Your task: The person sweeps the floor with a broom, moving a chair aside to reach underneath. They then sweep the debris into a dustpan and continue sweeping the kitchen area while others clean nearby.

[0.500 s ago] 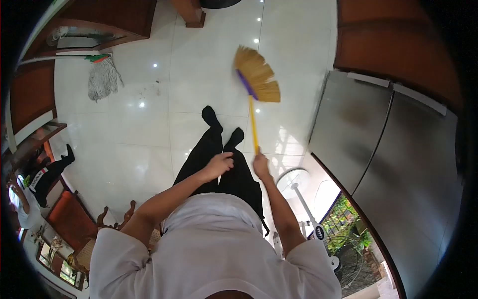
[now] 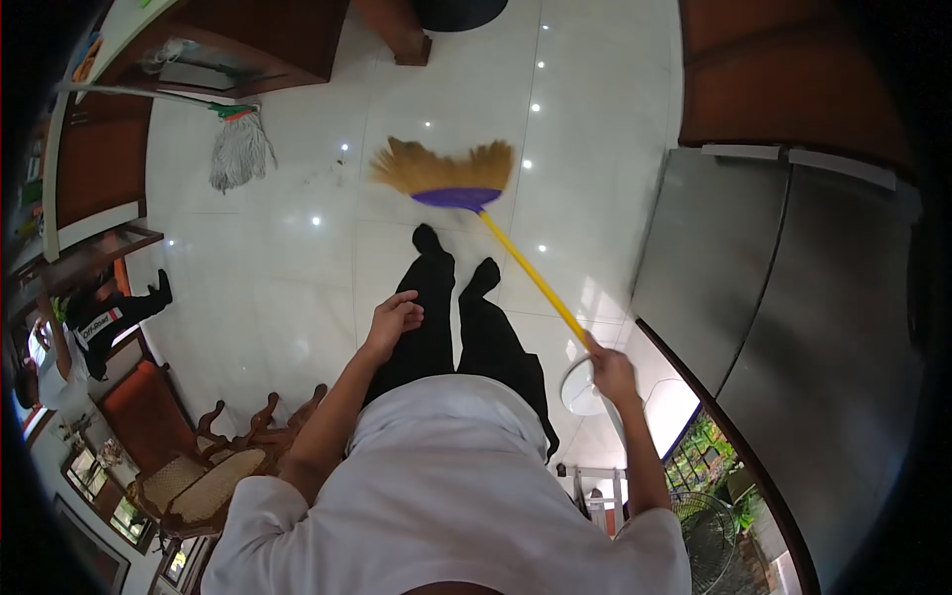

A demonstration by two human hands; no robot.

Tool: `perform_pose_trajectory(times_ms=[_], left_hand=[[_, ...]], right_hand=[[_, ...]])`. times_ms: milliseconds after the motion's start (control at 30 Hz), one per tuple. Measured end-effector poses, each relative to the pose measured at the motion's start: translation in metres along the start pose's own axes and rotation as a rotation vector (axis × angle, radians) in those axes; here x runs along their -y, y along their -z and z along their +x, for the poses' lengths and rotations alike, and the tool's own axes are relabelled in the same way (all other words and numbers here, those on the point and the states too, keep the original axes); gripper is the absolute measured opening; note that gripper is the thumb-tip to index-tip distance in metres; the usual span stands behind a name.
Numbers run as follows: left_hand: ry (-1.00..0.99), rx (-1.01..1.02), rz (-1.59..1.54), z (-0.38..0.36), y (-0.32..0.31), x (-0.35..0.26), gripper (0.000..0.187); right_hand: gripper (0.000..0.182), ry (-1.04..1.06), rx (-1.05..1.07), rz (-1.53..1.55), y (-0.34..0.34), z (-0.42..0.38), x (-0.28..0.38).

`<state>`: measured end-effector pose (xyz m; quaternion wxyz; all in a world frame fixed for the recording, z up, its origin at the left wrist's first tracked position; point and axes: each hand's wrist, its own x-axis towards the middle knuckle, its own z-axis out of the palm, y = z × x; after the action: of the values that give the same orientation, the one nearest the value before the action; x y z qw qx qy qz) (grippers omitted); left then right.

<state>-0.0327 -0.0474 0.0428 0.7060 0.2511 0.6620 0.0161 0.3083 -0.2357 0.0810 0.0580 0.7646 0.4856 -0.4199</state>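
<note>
My right hand (image 2: 613, 375) is wrapped round the top end of a yellow handle on a broom (image 2: 456, 198) with tan bristles and a purple binding. The handle slants up and left, and the fanned bristles lie on the tiled floor beyond my feet. Empty, with its fingers loosely curled and apart, my left hand (image 2: 395, 322) hangs over my left thigh. Some small dark specks (image 2: 339, 171) dot the floor left of the bristles.
A string mop (image 2: 240, 149) leans by a wooden cabinet (image 2: 248, 45) at upper left. Steel refrigerator doors (image 2: 709, 258) stand on the right, near a fan (image 2: 702, 535). At left are a carved wooden chair (image 2: 213, 476) and another person (image 2: 74, 347).
The broom head has swung left and turned, its bristles now fanned across in front of my feet. My right hand has moved right and back; my left hand has shifted left, off the other thigh.
</note>
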Motion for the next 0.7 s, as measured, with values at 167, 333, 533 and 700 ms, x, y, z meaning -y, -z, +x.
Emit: perform_pose_trajectory(times_ms=[167, 333, 533, 700], left_hand=[[-0.103, 0.024, -0.261, -0.008, -0.002, -0.016, 0.031], [-0.146, -0.066, -0.027, -0.008, 0.016, -0.010, 0.031], [-0.149, -0.062, 0.138, 0.004, 0.047, -0.020, 0.030], [-0.148, -0.042, 0.297, 0.032, 0.081, -0.036, 0.032]], right_hand=[[0.041, -0.005, -0.037, -0.378, -0.005, -0.017, -0.061], [0.041, -0.205, 0.113, -0.498, -0.052, 0.079, -0.075], [0.041, -0.274, 0.155, -0.512, -0.048, 0.083, -0.064], [0.036, -0.313, 0.155, -0.461, -0.045, 0.093, -0.045]])
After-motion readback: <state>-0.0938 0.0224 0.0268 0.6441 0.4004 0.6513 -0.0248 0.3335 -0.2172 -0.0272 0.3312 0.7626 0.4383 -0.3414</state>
